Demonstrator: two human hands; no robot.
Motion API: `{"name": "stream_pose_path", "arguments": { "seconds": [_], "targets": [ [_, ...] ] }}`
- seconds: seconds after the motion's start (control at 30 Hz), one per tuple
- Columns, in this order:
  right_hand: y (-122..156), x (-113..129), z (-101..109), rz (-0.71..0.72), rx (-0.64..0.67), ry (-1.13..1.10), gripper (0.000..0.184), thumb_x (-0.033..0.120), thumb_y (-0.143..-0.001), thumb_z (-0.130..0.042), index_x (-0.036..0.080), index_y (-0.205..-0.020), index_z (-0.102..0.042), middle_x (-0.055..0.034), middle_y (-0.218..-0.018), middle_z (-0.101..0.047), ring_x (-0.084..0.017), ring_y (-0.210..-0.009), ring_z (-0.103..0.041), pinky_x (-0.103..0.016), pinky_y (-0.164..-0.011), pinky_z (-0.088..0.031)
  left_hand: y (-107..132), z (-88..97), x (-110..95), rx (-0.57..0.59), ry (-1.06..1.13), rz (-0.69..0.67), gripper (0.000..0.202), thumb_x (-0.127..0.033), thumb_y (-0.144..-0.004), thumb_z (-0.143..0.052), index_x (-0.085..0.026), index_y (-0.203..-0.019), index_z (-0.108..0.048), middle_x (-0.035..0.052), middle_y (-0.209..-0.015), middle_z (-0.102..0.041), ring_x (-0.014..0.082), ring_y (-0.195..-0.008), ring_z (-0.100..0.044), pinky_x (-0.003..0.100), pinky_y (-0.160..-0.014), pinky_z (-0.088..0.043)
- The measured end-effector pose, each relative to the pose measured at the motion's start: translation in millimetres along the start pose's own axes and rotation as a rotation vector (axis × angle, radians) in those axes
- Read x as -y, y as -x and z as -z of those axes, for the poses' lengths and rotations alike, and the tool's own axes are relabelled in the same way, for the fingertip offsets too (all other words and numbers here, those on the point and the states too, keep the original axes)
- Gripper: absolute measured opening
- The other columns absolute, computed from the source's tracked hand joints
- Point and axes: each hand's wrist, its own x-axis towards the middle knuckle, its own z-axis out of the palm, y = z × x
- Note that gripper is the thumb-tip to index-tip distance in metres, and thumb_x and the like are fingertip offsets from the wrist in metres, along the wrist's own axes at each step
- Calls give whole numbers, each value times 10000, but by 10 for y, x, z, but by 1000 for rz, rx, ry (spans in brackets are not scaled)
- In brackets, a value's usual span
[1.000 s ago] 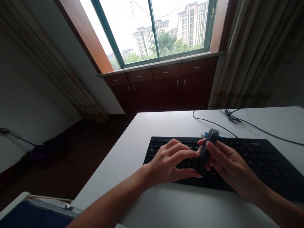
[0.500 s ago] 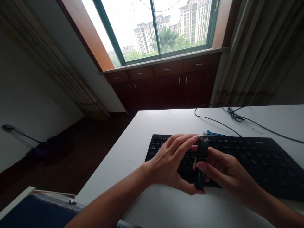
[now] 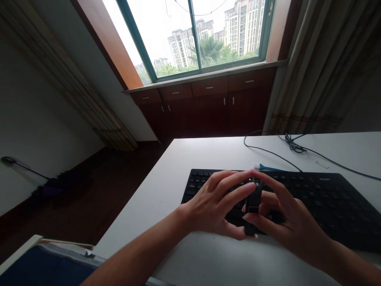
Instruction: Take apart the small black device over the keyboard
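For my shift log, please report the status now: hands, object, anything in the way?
Left hand, right hand: both on black oblong object, upright. Keyboard directly beneath.

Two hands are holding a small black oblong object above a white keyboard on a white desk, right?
No: the head view shows the keyboard is black, not white. The left hand, right hand, small black oblong object and white desk are as you say.

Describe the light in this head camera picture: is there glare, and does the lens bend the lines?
In the head view, the window is very bright and its sky washes to white; the cabinet and floor fall dark; the wide lens makes the window lean; the left hand and right hand show no strong blur.
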Motion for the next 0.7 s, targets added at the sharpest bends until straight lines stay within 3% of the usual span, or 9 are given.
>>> {"name": "stream_pose_path", "arguments": {
  "seconds": [0.23, 0.37, 0.47, 0.7],
  "targets": [
    [9, 34, 26, 160, -12, 132, 713, 287, -941, -666, 294, -1532, -268, 31, -801, -709, -91, -523, -607, -152, -464, -495, 33, 8, 4, -49, -80, -102, 688, -557, -928, -595, -195, -1467, -366, 101, -1421, -544, 238, -1289, -458, 351, -1075, -482],
    [13, 45, 39, 257, -27, 254, 403, 291, -928, -685, 245, -1277, -488, 62, -678, -644, -80, -489, -563, -156, -479, -462, 33, 35, -2, -47, -77, -123, 528, -501, -942, -609, -215, -1363, -465, 72, -1431, -533, 223, -1259, -454, 343, -1063, -507],
    [7, 58, 47, 264, 4, 293, 261, 311, -926, -691, 239, -1124, -537, 79, -617, -591, -80, -474, -534, -166, -479, -438, 30, 52, -6, -53, -77, -146, 448, -468, -940, -625, -235, -1305, -511, 53, -1445, -517, 204, -1240, -455, 324, -1044, -526],
    [-1, 48, 47, 279, 32, 302, 286, 303, -922, -701, 234, -1140, -529, 86, -629, -593, -74, -479, -528, -171, -502, -433, 44, 64, -3, -69, -74, -166, 334, -422, -940, -635, -232, -1208, -583, 34, -1482, -435, 195, -1214, -449, 309, -1030, -540]
  ]
}}
